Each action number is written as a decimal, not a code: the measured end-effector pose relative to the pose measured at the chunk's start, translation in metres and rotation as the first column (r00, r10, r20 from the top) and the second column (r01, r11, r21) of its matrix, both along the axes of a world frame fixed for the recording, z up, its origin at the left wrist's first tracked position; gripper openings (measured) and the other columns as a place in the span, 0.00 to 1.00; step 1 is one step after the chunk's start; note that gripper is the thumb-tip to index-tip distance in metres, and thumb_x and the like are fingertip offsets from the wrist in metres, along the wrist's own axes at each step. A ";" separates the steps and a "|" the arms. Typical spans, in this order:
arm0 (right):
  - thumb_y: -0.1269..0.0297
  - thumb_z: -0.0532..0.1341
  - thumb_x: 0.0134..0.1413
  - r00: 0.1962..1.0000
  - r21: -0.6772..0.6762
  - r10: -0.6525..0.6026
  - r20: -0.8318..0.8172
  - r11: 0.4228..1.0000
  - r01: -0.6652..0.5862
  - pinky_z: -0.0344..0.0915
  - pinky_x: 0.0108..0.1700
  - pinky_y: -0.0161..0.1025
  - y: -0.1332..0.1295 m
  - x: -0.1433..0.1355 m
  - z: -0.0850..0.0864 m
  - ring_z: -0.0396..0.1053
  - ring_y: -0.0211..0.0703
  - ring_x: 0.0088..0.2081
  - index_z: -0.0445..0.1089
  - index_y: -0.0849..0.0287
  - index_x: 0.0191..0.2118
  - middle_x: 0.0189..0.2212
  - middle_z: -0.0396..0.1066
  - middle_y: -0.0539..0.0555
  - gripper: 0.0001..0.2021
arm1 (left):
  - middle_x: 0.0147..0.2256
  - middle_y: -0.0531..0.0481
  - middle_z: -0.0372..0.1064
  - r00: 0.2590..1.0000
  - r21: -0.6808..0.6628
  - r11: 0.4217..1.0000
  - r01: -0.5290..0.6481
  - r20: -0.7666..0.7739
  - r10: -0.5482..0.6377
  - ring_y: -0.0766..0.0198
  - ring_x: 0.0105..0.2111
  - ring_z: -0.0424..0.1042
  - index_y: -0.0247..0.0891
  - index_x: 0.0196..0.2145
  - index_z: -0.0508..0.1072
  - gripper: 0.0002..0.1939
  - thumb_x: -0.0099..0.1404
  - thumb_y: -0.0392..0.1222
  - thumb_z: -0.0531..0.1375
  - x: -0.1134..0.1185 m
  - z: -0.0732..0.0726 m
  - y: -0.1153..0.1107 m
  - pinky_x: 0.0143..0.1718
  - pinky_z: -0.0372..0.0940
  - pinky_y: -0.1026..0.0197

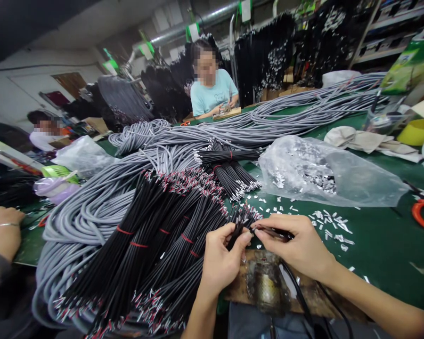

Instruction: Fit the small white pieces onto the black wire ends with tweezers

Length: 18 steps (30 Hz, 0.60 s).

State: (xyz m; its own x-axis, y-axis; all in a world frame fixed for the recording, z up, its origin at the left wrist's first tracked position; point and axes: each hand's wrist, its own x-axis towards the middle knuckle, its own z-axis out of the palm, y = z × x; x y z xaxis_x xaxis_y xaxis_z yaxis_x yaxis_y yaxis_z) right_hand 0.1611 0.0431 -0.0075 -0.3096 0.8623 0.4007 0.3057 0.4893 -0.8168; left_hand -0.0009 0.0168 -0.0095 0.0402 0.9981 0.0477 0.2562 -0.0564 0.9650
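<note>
Several black cables [235, 237] apparently within left grip [219, 258]

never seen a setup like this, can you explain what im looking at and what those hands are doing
There is no robot here: these are a person's own bare hands, seen in a single picture from a camera worn on their head, looking forward and down. The left hand pinches some black wires. The right hand holds a slim dark item, too unclear to identify, close to their ends. Below is a wooden board. On the green table lie banded black bundles, long gray cables, a clear bag and scattered silvery scraps. A co-worker sits across.
</note>
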 end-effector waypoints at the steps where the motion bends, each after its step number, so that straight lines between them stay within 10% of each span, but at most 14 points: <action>1: 0.72 0.59 0.47 1.000 -0.010 -0.002 0.000 1.000 0.002 0.63 0.26 0.32 0.000 0.000 0.001 0.67 0.35 0.23 0.75 0.58 0.30 0.23 0.73 0.49 0.07 | 0.17 0.56 0.58 1.000 0.004 1.000 -0.011 -0.001 0.011 0.71 0.19 0.57 0.33 0.25 0.70 0.10 0.59 0.42 0.58 0.000 0.000 0.000 0.22 0.55 0.68; 18: 0.63 0.59 0.52 0.998 -0.058 -0.055 0.010 0.997 0.056 0.59 0.29 0.34 0.003 -0.004 0.001 0.63 0.36 0.25 0.68 0.59 0.24 0.23 0.67 0.49 0.09 | 0.24 0.51 0.69 0.992 0.066 0.998 -0.013 -0.128 0.022 0.65 0.25 0.66 0.34 0.27 0.73 0.05 0.56 0.39 0.61 0.002 -0.001 -0.001 0.27 0.60 0.67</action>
State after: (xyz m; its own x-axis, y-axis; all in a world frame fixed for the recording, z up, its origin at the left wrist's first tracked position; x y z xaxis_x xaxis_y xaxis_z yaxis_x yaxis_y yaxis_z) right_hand 0.1571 0.0457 -0.0066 -0.2639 0.9001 0.3467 0.3377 0.4229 -0.8409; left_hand 0.0009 0.0158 -0.0107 0.0327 0.9936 0.1081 0.3791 -0.1124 0.9185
